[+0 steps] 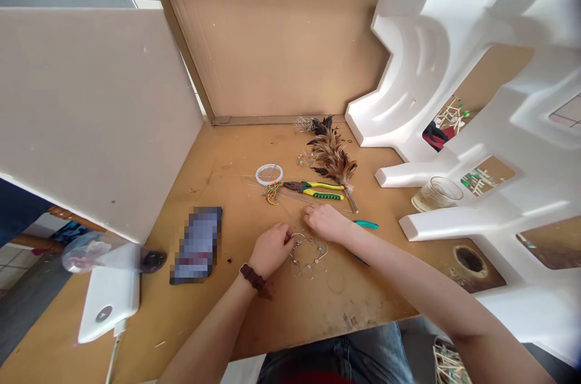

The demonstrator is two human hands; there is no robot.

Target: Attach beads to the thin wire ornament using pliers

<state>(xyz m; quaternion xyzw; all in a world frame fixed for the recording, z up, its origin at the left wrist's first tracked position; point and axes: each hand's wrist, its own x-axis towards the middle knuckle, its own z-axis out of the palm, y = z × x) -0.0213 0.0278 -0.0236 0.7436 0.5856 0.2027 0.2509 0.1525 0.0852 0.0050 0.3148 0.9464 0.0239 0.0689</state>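
A thin wire ring with small pale beads [310, 266] lies on the brown tabletop. My left hand [272, 249] is closed in a pinch at the ring's left edge. Just above the ring, my right hand [325, 222] has its fingers curled together and low over the table; what they hold, if anything, is too small to make out. Pliers with yellow and green handles [322, 190] lie beyond both hands. A teal-handled tool [365, 224] sits partly hidden under my right forearm. Near the plier jaws are a white ring [269, 175] and multicoloured threads [273, 192].
Brown feathers on a stick [331, 154] lie toward the back, beside tangled wire [303, 124]. A phone [197, 245] and white power bank [111, 296] are at left. White foam pieces [408, 69] and a glass [436, 193] stand right. A cardboard panel [281, 45] borders the back.
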